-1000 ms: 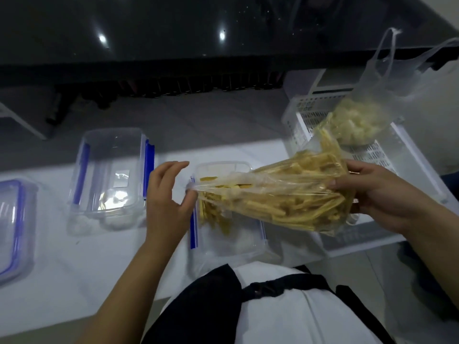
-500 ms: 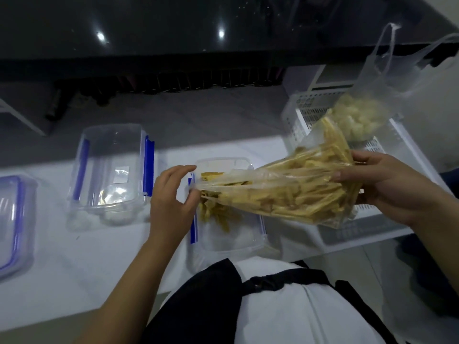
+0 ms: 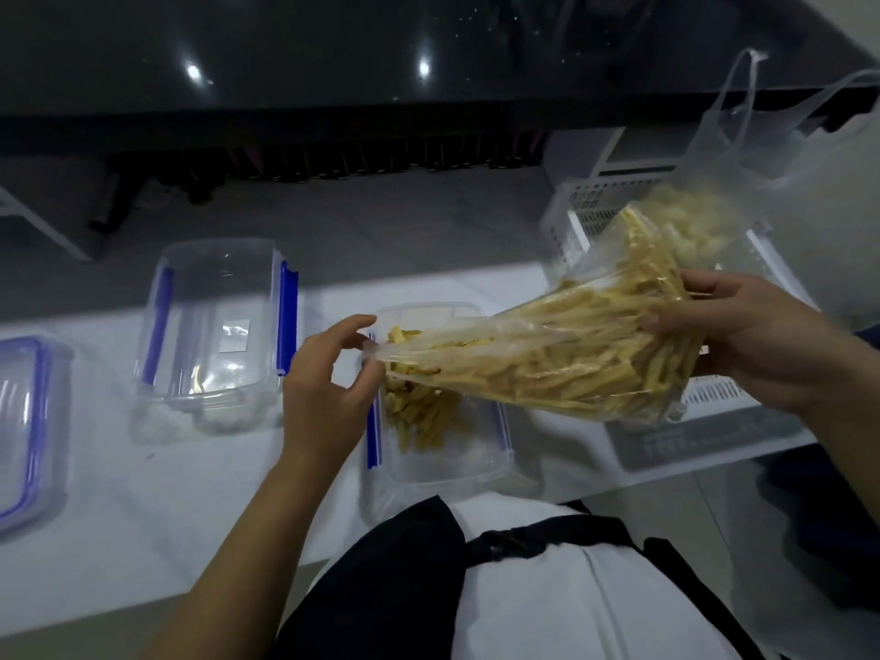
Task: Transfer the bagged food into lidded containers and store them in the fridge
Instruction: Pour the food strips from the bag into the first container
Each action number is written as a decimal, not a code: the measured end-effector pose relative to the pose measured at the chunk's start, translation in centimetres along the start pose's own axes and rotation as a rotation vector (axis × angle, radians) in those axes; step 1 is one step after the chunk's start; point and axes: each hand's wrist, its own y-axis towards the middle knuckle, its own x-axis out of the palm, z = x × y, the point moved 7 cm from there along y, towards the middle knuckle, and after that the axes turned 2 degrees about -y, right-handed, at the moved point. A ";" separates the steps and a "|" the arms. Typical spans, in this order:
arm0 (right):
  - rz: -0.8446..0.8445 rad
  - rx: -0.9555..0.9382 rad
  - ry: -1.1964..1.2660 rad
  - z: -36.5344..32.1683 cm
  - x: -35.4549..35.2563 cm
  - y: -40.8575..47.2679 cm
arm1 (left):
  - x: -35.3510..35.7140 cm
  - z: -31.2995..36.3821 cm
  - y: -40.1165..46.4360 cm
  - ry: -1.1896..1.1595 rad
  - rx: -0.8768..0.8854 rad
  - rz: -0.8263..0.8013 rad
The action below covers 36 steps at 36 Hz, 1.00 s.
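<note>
You tip a clear plastic bag of pale yellow food sticks [image 3: 547, 364] over the open clear rectangular container with blue clips [image 3: 443, 421] on the white desk [image 3: 190, 493]. Your left hand [image 3: 324, 397] pinches the limp, likely slippery mouth; your right hand [image 3: 757, 345] cradles and grips the raised, heavier bottom, where support matters most.

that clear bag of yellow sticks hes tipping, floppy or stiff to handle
Probably floppy: the bag of sticks bulges around its load and needs the left hand at its mouth and the right hand under its base. The loose sticks likely shift and slide out quickly.
</note>
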 end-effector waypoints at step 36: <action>-0.002 -0.035 -0.090 -1.8 -0.1 0.5 | -0.1 -0.1 -0.7 -0.064 -0.039 0.028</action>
